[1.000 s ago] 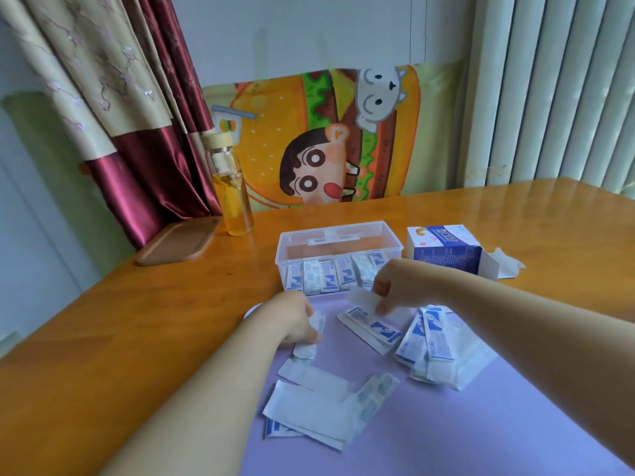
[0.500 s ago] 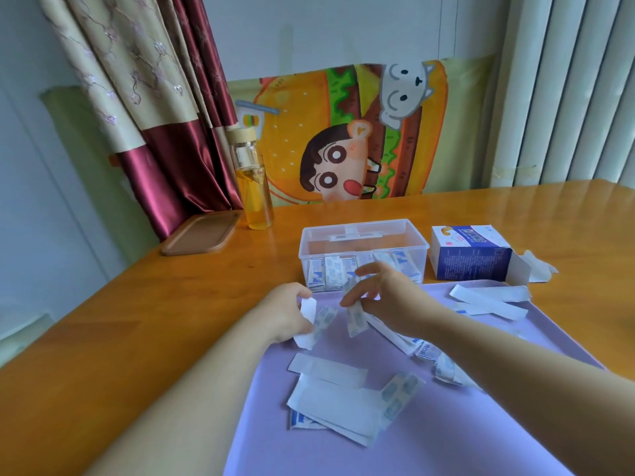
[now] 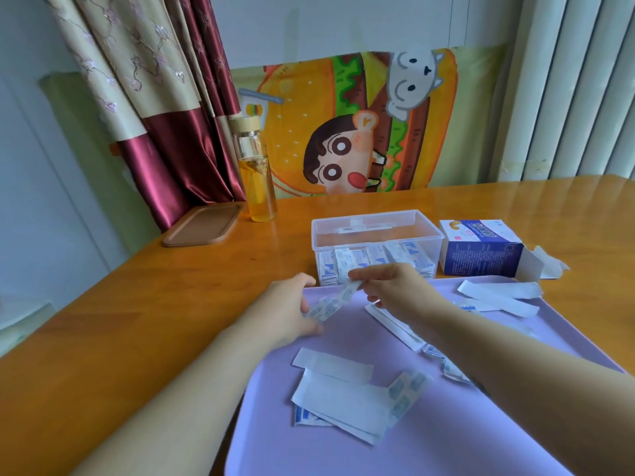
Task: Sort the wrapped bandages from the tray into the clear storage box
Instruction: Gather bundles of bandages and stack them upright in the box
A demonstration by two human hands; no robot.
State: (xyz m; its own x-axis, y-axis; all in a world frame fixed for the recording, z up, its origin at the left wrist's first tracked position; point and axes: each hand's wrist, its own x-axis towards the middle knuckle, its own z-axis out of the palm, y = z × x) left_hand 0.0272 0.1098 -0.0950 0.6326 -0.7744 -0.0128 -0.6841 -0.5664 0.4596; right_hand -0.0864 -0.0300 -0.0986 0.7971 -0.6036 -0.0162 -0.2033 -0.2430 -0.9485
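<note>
A strip of wrapped bandages (image 3: 335, 302) hangs stretched between my two hands over the far end of the lilac tray (image 3: 446, 438). My left hand (image 3: 292, 307) pinches its lower end; my right hand (image 3: 395, 286) pinches its upper end. Just behind them stands the clear storage box (image 3: 376, 231), with several wrapped bandages upright along its near wall. More wrapped bandages (image 3: 343, 396) lie in a loose pile on the tray near me. Others (image 3: 498, 297) lie at the tray's far right, and some are partly hidden under my right forearm.
A blue and white bandage carton (image 3: 481, 247) stands open to the right of the box, a crumpled paper (image 3: 553, 266) beside it. At the back left are a glass bottle of yellow liquid (image 3: 256, 173) and a brown wooden tray (image 3: 202, 225). The wooden table (image 3: 137, 321) extends left.
My right hand has risen toward the box with the upper end of the bandage strip, stretching it away from my left hand. The camera has shifted left.
</note>
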